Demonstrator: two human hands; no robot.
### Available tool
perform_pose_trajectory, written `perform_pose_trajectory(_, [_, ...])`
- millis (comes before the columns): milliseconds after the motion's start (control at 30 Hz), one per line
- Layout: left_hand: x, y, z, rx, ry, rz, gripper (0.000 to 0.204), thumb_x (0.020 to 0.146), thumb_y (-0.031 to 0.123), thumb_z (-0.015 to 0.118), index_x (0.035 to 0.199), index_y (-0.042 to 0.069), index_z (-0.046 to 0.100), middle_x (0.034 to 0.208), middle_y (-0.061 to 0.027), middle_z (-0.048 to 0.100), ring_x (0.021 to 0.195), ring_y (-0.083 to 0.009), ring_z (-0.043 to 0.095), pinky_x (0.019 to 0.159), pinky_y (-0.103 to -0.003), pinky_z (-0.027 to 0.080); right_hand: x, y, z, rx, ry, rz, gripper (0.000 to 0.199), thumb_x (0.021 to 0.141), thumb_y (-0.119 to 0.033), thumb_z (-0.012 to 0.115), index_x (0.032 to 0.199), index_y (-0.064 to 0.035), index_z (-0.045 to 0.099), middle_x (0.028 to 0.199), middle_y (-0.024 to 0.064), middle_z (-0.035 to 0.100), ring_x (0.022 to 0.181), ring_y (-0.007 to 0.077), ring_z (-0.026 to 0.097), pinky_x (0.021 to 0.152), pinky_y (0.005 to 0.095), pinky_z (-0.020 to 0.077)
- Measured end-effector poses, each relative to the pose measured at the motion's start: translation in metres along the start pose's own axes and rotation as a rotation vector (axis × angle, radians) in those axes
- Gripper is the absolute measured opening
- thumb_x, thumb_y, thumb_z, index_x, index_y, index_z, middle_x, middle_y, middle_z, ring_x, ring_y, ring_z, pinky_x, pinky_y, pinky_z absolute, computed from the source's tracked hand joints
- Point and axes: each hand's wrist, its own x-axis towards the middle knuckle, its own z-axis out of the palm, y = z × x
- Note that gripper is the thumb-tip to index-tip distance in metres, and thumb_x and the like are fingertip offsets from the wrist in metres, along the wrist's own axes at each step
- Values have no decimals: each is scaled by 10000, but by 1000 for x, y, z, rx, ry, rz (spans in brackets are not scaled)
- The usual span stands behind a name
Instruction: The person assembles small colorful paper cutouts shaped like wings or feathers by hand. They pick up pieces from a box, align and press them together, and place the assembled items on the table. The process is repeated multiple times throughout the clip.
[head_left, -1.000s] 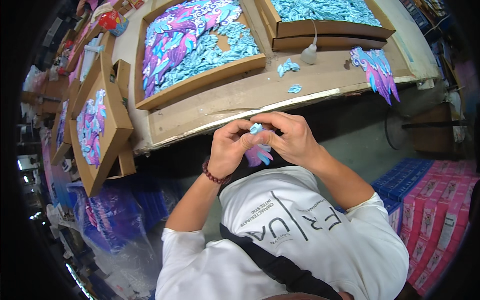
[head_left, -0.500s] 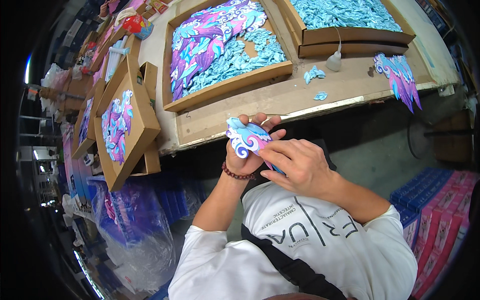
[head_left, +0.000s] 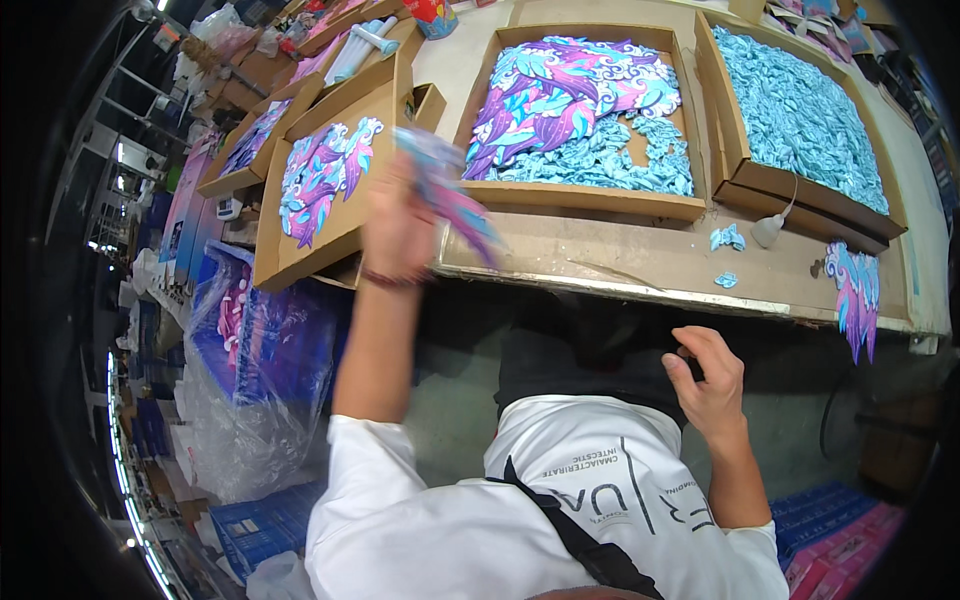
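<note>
My left hand, smeared by motion, is raised at the left over the near edge of a shallow cardboard tray. It grips a wing-shaped cutout in blue, pink and purple, also blurred. Similar cutouts lie in that cardboard tray. My right hand hangs in front of my body below the table edge, fingers loosely bent and thumb apart, with nothing visible in it. On the table to its upper right lie small light-blue shiny pieces and a hanging stack of cutouts.
A cardboard box at the table's middle holds cutouts and light-blue pieces. Another box at right is filled with light-blue pieces. A small white squeeze bottle stands beside it. A plastic-covered blue crate is at lower left.
My left hand has carried the wing-shaped cutout up and left toward the tray. My right hand has let go of it and moved right and down. The view has turned left.
</note>
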Motion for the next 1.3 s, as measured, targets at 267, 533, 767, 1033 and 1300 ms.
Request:
perform_pose_trajectory(267, [41, 79, -75, 1147, 657, 656, 505, 923, 163, 643, 1321, -100, 477, 1295, -212, 562, 1178, -264, 551, 998, -353, 433, -13, 31, -21, -17, 125, 107, 229, 790, -41, 732, 1003, 12, 668, 933, 141, 666, 696, 235, 649, 615, 305, 528])
perform_pose_trajectory(533, [-29, -69, 68, 1098, -217, 623, 189, 869, -55, 604, 1041, -2, 662, 910, -98, 672, 807, -179, 636, 743, -279, 502, -4, 51, -51, -149, 212, 148, 191, 833, -110, 707, 986, 1, 675, 924, 127, 677, 727, 253, 665, 645, 322, 527])
perform_pose_trajectory(767, [-63, -160, 161, 1007, -769, 594, 169, 760, -35, 685, 917, 21, 656, 771, -108, 620, 708, -281, 613, 611, -365, 492, -13, 77, -85, -305, 375, 247, 190, 846, -146, 692, 981, -12, 682, 913, 137, 675, 749, 267, 658, 687, 345, 521])
perform_pose_trajectory(1033, [-67, -192, 172, 992, -747, 494, 136, 805, -35, 652, 937, -1, 657, 762, -140, 599, 684, -303, 587, 610, -358, 470, 20, 143, -158, -804, 432, 288, 313, 850, -274, 670, 1036, -22, 678, 1014, 160, 658, 959, 345, 615, 829, 430, 485])
perform_pose_trajectory(1300, [-65, -198, 163, 947, -717, 439, 121, 809, -27, 651, 927, 1, 657, 776, -139, 608, 697, -300, 594, 620, -353, 476, 57, 166, -163, -1016, 127, 586, 637, 769, -525, 687, 1118, 6, 646, 1109, 201, 649, 1053, 374, 592, 886, 506, 447])
